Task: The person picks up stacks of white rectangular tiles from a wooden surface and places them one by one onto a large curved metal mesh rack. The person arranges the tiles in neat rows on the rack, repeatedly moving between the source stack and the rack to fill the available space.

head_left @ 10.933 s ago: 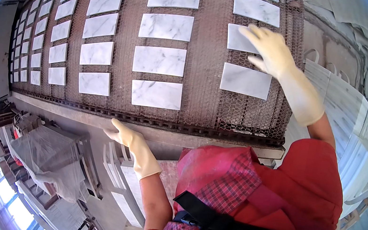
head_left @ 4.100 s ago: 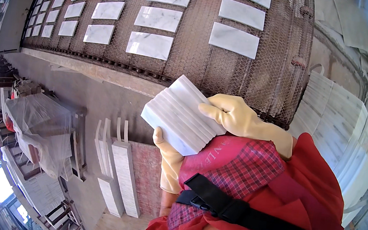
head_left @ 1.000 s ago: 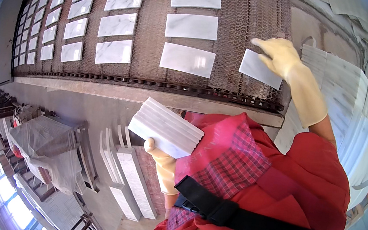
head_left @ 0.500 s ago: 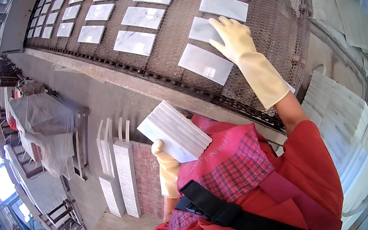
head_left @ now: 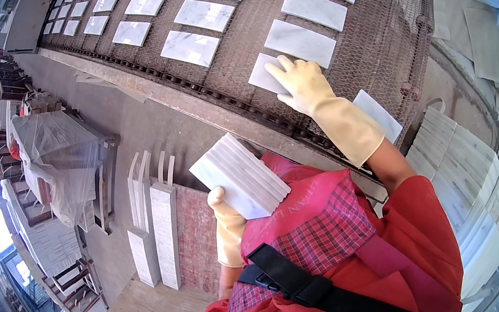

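My right hand [head_left: 302, 85], in a cream rubber glove, lies with fingers spread on a white marble tile [head_left: 265, 74] near the front edge of a mesh conveyor belt [head_left: 240, 45]. Its fingers and palm cover the tile's right part. Farther back in the same column lies another grey-veined tile [head_left: 300, 43], apart from the hand. My left hand [head_left: 228, 227], gloved alike, supports a stack of marble tiles [head_left: 237, 177] against my apron. Its thumb shows on the stack's near face; the other fingers are hidden. Beyond my right forearm lies one more tile [head_left: 379, 117], partly covered by it.
Several columns of tiles [head_left: 189, 47] cover the belt toward the left. A chain and metal rail [head_left: 205, 107] run along its front edge. Upright slabs [head_left: 456, 154] stand at the right. Pale strips [head_left: 167, 234] and a plastic-wrapped pile [head_left: 55, 159] are at the lower left.
My right hand has moved nearer, from the second tile to the front one. More of the tile beyond my forearm shows. The left hand still holds its stack at the apron.
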`<act>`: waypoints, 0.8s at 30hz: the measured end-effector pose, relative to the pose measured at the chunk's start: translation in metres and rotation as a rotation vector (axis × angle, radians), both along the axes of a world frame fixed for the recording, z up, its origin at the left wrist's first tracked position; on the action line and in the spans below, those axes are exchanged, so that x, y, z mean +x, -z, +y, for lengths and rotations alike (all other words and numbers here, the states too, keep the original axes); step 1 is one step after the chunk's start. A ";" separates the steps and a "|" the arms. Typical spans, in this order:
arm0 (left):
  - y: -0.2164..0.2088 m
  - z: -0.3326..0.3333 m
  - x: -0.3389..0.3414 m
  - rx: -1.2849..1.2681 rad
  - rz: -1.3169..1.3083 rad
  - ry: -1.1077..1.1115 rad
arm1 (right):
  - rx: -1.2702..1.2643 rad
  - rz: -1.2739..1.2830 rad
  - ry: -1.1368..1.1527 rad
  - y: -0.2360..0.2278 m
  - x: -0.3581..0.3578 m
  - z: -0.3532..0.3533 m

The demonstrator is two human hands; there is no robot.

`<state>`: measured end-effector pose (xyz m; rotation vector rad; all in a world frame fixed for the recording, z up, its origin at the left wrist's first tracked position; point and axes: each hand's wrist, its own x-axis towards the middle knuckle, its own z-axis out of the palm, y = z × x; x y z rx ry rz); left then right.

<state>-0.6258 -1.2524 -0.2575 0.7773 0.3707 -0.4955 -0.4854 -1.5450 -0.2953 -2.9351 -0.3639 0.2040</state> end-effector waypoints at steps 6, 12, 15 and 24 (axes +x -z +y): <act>0.001 -0.004 0.002 0.021 -0.012 0.047 | 0.008 0.040 0.074 -0.017 -0.004 0.001; -0.013 -0.009 0.003 -0.022 0.089 -0.066 | 0.741 -0.135 -0.139 -0.055 -0.074 0.051; -0.022 -0.017 0.017 0.094 0.102 -0.084 | 0.867 0.003 -0.122 -0.076 -0.094 0.062; -0.043 -0.058 0.063 0.522 -0.243 -0.039 | 0.953 0.136 0.158 -0.079 -0.090 0.078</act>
